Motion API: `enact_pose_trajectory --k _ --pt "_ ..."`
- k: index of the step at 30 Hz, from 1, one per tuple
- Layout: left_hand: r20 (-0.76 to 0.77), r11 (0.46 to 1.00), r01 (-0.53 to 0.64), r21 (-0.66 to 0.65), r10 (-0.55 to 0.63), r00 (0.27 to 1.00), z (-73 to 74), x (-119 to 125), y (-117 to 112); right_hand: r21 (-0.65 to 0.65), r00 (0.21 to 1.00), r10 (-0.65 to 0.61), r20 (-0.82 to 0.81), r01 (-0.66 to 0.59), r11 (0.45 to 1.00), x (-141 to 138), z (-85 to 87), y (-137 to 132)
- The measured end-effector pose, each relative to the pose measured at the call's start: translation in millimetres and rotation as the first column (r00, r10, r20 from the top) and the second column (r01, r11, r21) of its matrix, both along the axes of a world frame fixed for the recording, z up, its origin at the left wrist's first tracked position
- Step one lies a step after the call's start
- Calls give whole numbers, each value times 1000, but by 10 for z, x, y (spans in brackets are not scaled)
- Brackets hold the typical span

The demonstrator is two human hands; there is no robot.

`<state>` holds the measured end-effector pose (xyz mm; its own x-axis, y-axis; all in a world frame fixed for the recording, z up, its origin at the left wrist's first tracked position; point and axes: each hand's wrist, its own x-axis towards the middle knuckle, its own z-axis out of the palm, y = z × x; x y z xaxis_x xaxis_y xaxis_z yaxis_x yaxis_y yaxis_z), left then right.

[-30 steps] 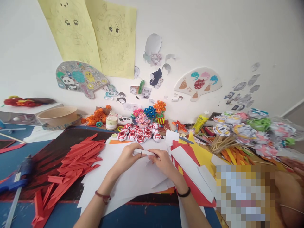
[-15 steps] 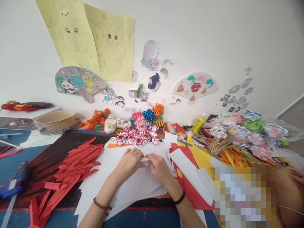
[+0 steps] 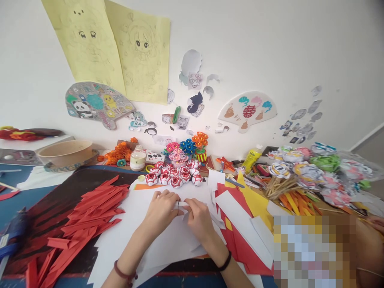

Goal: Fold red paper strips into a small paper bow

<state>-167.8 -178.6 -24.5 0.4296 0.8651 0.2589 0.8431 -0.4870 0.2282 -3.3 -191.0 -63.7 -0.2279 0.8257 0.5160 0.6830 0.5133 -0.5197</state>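
My left hand (image 3: 163,210) and my right hand (image 3: 198,218) meet over the white paper sheets (image 3: 132,236). Between them, a narrow white paper strip (image 3: 181,204) is pinched at both ends by my fingertips. A thin dark line, perhaps a ring or an edge, shows by my left fingers. Just beyond my hands sit several red-and-white folded paper flowers (image 3: 176,182). A heap of folded red paper strips (image 3: 90,212) lies to the left of the sheets. At the right are red paper (image 3: 240,248) and white paper strips (image 3: 240,220).
A blue glue gun (image 3: 13,236) lies far left, near a beige basin (image 3: 66,154). A glass jar (image 3: 138,159) and a yellow bottle (image 3: 252,158) stand at the back. Paper bouquets (image 3: 309,168) fill the right. Another person's arm (image 3: 370,248) shows at the right edge.
The view has shifted slightly. Both hands stay together over the sheets, fingers a little rearranged, and more of the white strip shows between them.
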Motion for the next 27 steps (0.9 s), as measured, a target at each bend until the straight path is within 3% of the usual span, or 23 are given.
enact_pose_trajectory --k 5,9,16,27 --pt "-78 992 49 112 -41 996 11 115 -47 28 998 -24 66 22 999 12 -12 -4" --pt "-93 990 63 129 -51 994 30 142 -54 45 996 -34 78 31 998 29 -6 3" --pt "27 997 68 38 -69 997 74 31 -44 20 999 -28 -26 28 999 46 38 -20" --pt "266 990 27 -140 12 964 -119 -9 29 19 996 -15 -89 16 1000 48 -56 -45"
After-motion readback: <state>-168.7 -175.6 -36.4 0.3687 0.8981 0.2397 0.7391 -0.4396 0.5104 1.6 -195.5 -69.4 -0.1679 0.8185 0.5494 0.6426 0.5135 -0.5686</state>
